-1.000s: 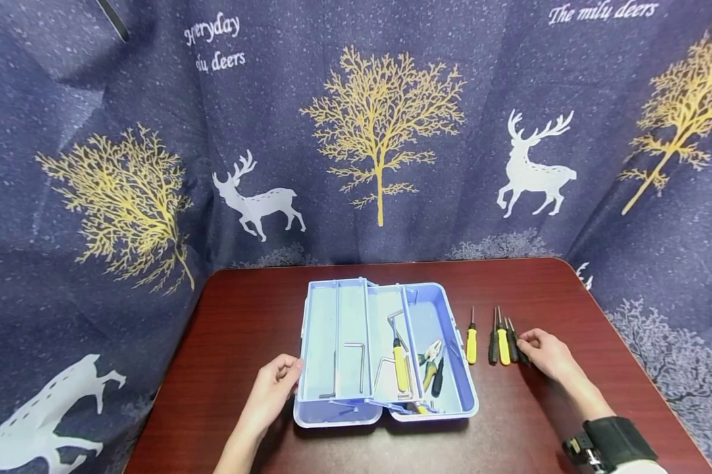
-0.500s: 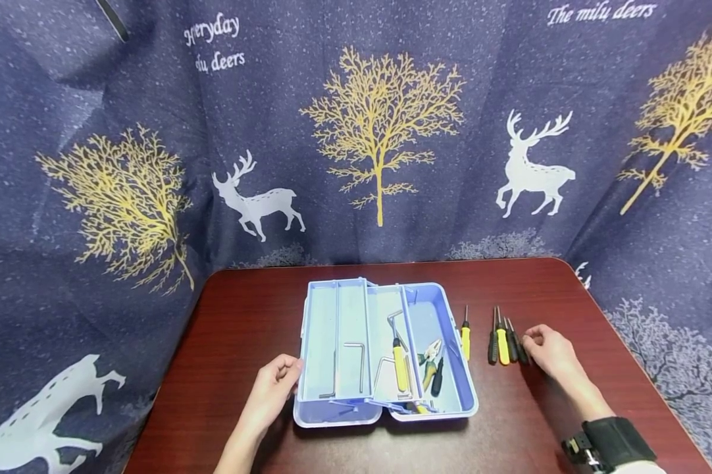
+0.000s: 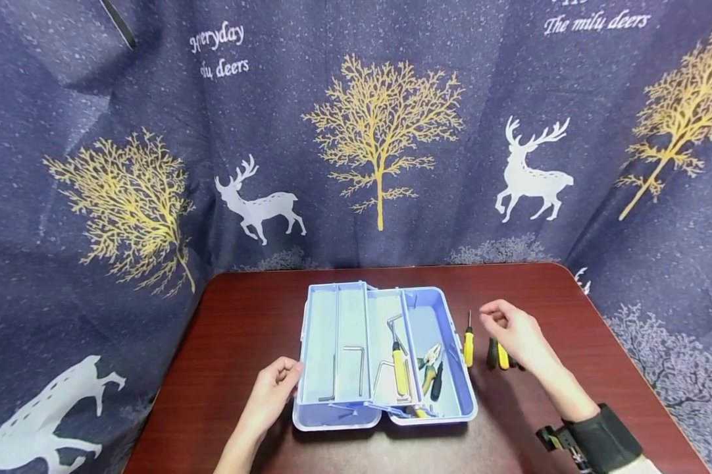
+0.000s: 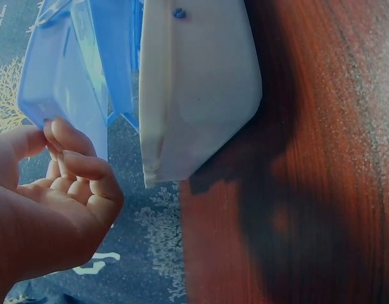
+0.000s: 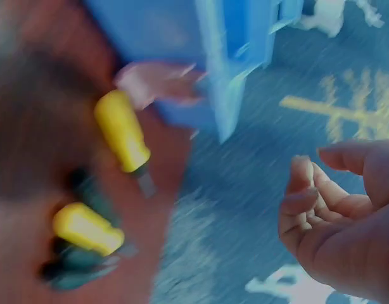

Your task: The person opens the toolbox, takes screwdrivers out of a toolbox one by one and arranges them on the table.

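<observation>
Head camera: we find one open blue toolbox [image 3: 322,329] at lower centre on the red table [image 3: 243,316]. Two hex keys [image 3: 362,372] lie in its left trays; the next tray bears one yellow-handled driver [image 3: 399,372] and more keys – too tangled for us to count. Its right compartment shows one pair of pliers [image 3: 430,365] and one black-handled tool [image 3: 436,385]. The left hand [image 3: 267,395] is at the box's left edge. Right of the box, we count one lone yellow screwdriver [image 3: 468,349] and a cluster of drivers [image 3: 503,357], partly hidden by the right hand [image 3: 522,336]. One printed curtain [image 3: 415,243] fills the upper frame.

Left wrist camera: at left, we see curled fingers, thumb and index together on the box's tray edge.

Right wrist camera: the right hand's thumb and fingers stand apart at lower right, holding nothing. Two yellow handles show at left, the lower one among dark handles – too blurred for us to count.
</observation>
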`<state>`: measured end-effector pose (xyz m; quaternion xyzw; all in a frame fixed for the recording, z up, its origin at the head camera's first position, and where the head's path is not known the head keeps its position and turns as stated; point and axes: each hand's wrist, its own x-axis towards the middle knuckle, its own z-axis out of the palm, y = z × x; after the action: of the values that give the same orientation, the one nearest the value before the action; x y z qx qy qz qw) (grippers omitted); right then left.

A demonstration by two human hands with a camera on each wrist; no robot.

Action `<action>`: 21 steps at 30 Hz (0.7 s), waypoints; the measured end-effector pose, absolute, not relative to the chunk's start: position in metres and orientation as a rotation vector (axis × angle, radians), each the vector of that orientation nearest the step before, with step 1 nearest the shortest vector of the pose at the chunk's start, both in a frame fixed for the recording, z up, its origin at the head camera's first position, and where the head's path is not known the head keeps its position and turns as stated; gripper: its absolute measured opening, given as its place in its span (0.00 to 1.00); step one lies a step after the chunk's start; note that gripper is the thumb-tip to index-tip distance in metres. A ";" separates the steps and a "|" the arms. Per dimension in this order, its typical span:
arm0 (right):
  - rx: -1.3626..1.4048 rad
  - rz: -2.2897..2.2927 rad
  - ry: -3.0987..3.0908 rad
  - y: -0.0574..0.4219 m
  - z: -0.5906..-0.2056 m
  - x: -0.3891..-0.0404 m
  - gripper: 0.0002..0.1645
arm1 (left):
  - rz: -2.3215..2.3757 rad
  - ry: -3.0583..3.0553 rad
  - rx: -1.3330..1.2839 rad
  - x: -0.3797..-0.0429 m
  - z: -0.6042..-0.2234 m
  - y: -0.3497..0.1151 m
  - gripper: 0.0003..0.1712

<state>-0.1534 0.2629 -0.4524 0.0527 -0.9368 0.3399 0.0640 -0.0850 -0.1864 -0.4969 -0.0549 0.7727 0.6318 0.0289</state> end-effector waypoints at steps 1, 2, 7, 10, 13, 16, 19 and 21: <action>0.185 1.037 -2.839 0.255 -0.447 -0.153 0.10 | 1.947 2.387 -0.167 -0.085 -0.497 -0.186 0.09; 0.219 1.042 -2.850 0.248 -0.443 -0.152 0.09 | 1.943 2.392 -0.167 -0.086 -0.497 -0.187 0.09; 0.488 1.033 -2.859 0.206 -0.432 -0.145 0.06 | 1.928 2.404 -0.164 -0.086 -0.496 -0.187 0.09; 0.683 1.030 -2.860 0.182 -0.436 -0.137 0.05 | 1.925 2.406 -0.167 -0.086 -0.496 -0.186 0.09; 0.850 1.006 -2.880 0.162 -0.444 -0.129 0.04 | 1.923 2.400 -0.180 -0.084 -0.497 -0.186 0.09; 0.973 0.942 -2.866 0.147 -0.451 -0.125 0.03 | 1.922 2.391 -0.182 -0.084 -0.497 -0.186 0.10; 1.024 0.856 -2.860 0.137 -0.456 -0.124 0.02 | 1.929 2.381 -0.180 -0.084 -0.497 -0.186 0.10; 1.043 0.806 -2.878 0.134 -0.458 -0.124 0.02 | 1.923 2.389 -0.177 -0.084 -0.498 -0.186 0.10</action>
<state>-0.1242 0.1338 -0.4580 0.3295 -0.9091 0.2545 -0.0120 -0.0844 -0.1865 -0.4976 -0.0576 0.7772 0.6256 0.0349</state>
